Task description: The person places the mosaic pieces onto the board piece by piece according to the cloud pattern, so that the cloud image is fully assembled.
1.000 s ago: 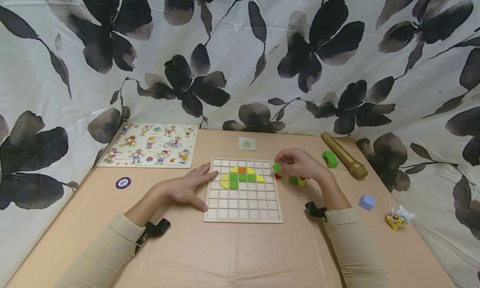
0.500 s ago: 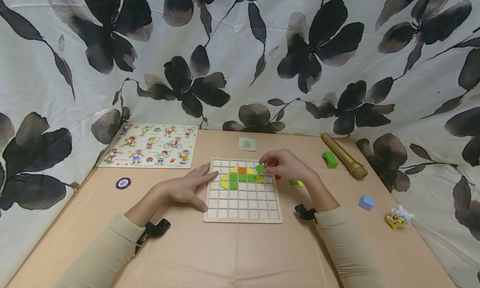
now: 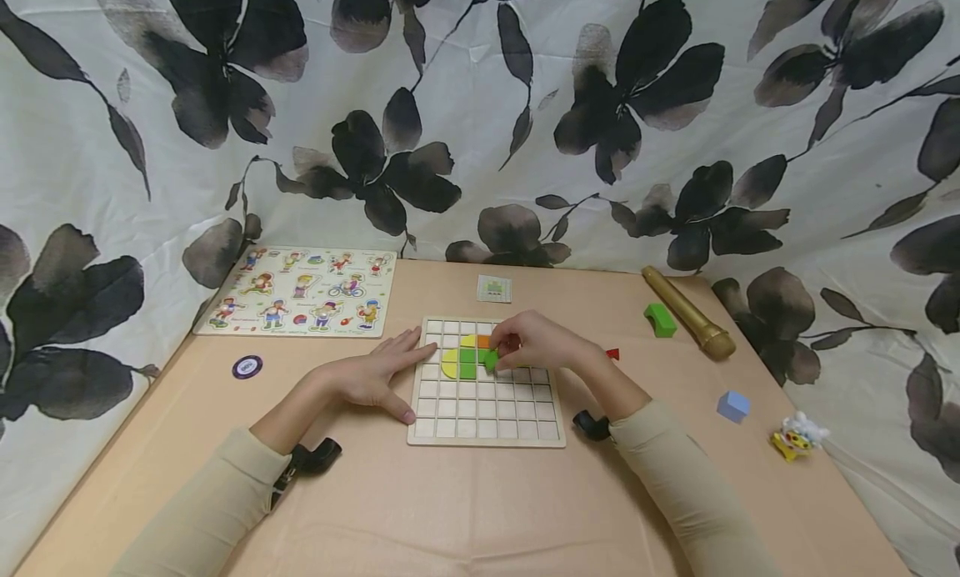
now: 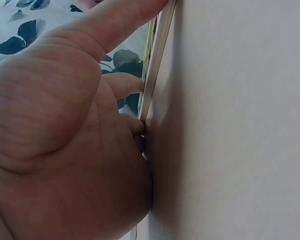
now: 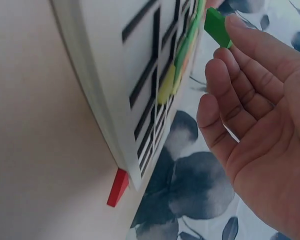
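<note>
A wooden grid board [image 3: 486, 432] lies in the middle of the table, with yellow, orange and green pieces set in its upper cells. My right hand [image 3: 540, 343] is over those cells and pinches a small green block [image 5: 217, 27] between thumb and fingertips. In the head view that hand covers part of the filled rows. My left hand [image 3: 375, 373] lies with spread fingers along the board's left side, its thumb at the lower left edge. By the board's edge in the right wrist view is a red block [image 5: 118, 187].
Behind the board lies a small printed card [image 3: 494, 289]. A picture board [image 3: 303, 292] and a round chip [image 3: 247, 367] are on the left. To the right are a green arch block [image 3: 660, 319], a gold toy microphone [image 3: 688, 313], a blue block [image 3: 733, 405] and a small toy figure [image 3: 798, 436].
My right hand has carried the green block leftward from beside the board to above its upper middle cells. My left hand has stayed in place.
</note>
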Demonstrator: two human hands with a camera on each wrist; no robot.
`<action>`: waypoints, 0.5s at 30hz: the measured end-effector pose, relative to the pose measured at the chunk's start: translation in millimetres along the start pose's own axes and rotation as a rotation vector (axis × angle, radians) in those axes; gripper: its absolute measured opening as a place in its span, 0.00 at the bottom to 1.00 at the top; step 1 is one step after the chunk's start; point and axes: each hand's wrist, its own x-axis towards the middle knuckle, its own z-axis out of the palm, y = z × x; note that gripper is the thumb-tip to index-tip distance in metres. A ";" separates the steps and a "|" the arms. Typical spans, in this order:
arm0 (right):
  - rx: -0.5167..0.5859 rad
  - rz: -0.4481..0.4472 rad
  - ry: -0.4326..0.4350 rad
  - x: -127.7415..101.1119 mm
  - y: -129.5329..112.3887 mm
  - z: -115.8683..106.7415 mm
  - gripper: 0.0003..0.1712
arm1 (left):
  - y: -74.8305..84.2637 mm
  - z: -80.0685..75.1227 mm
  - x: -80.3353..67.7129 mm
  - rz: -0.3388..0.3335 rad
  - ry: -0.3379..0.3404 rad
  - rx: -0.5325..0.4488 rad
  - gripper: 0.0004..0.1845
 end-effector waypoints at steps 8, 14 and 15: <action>-0.022 -0.008 -0.068 6.5 -4.4 8.5 0.12 | 1.2 0.0 -0.1 -0.002 0.001 -0.007 0.64; -0.016 -0.005 -0.076 6.9 -2.1 12.5 0.11 | 1.8 0.2 -0.2 -0.002 0.001 -0.010 0.64; -0.021 -0.001 -0.079 7.0 -1.8 13.2 0.12 | 1.9 0.3 -0.2 -0.001 0.002 -0.010 0.64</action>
